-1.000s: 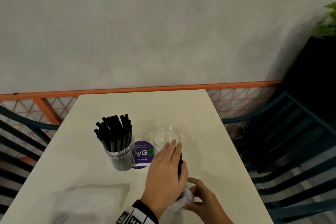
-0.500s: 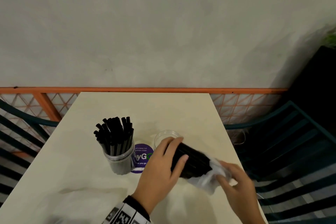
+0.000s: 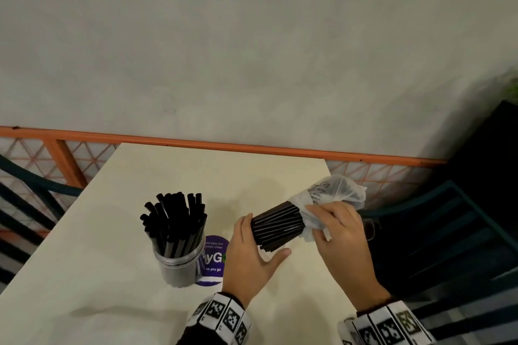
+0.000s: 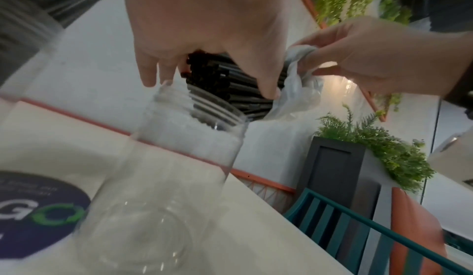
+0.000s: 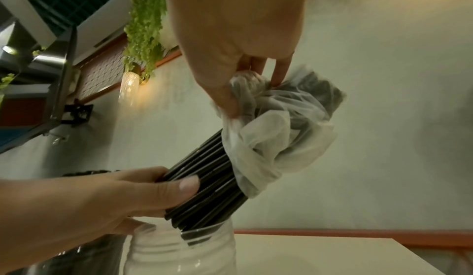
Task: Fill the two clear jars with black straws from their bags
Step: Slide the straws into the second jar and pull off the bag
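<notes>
Both hands hold the straw bundle over the empty jar: left hand grips straws, right hand pinches the bag

The straws are black, half-wrapped in a milky-white bag with small dark print. The table is cream. Near its front edge sits a purple round sticker with white lettering and a green letter. The wristbands carry black-and-white square codes. The rail behind is orange.
</notes>
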### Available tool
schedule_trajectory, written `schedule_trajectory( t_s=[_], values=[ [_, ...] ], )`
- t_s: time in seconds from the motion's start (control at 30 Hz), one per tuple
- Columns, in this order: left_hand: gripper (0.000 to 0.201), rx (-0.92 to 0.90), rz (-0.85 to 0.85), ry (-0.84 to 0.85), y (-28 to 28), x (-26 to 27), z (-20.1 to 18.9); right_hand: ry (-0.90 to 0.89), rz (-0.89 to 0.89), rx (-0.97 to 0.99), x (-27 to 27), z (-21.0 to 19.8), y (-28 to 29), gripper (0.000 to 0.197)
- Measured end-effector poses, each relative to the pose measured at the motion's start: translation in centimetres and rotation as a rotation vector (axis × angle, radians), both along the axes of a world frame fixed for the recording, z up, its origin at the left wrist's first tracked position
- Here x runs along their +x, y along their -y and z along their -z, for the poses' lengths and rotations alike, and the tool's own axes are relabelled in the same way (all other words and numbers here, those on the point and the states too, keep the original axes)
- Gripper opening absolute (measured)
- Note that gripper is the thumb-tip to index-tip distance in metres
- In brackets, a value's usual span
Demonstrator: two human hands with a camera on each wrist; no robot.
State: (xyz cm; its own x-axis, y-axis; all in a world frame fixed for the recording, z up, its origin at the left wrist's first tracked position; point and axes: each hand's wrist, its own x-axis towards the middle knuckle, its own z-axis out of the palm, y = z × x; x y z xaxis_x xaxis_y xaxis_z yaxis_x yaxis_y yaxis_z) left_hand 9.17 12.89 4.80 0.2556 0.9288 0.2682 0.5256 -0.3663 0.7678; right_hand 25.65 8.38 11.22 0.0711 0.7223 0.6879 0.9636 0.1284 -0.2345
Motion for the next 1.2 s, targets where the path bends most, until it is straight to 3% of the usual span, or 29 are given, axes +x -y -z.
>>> schedule_trajectory(
  t_s=[0.17,0.3,0.47,0.57,0.67,0.8,0.87,0.97,1.1,1.2],
  values=[
    [0.082,0.068,0.044,-0.059,-0.1,0.1,2.5,0.117,-0.069,0.015,0.3,0.1,-0.8,0.029],
    [0.079,0.053,0.056,-0.116,0.0,0.3,3.3,0.176,-0.115,-0.005,0.2,0.1,-1.1,0.024],
    [0.086,-0.069,0.063,-0.262,0.0,0.4,3.0,0.307,-0.234,-0.006,-0.8,-0.8,-1.2,0.025],
    [0.11,-0.107,0.113,-0.318,-0.4,-0.3,1.8,0.453,-0.351,-0.09,-2.2,-0.6,-1.1,0.025],
    [0.107,-0.204,0.192,-0.113,-0.7,-1.6,0.3,0.638,-0.407,-0.119,-3.1,1.1,-0.7,0.019],
    [0.097,-0.091,0.227,0.04,-0.6,-2.7,0.6,0.709,-0.369,-0.105,-3.8,3.5,0.1,0.027],
    [0.09,-0.094,0.191,0.103,-0.3,-3.0,1.0,0.688,-0.308,-0.114,-3.8,4.3,0.4,0.046],
    [0.058,-0.001,0.119,0.172,0.1,-3.4,1.1,0.59,-0.265,-0.095,-3.3,5.2,0.9,0.064],
    [0.039,0.189,0.102,0.034,0.7,-3.4,0.3,0.193,-0.13,-0.091,-3.0,5.5,1.7,0.077],
    [0.035,0.236,0.09,0.013,0.7,-3.7,-0.4,0.005,-0.038,-0.163,-3.2,4.9,1.9,0.072]
  ],
)
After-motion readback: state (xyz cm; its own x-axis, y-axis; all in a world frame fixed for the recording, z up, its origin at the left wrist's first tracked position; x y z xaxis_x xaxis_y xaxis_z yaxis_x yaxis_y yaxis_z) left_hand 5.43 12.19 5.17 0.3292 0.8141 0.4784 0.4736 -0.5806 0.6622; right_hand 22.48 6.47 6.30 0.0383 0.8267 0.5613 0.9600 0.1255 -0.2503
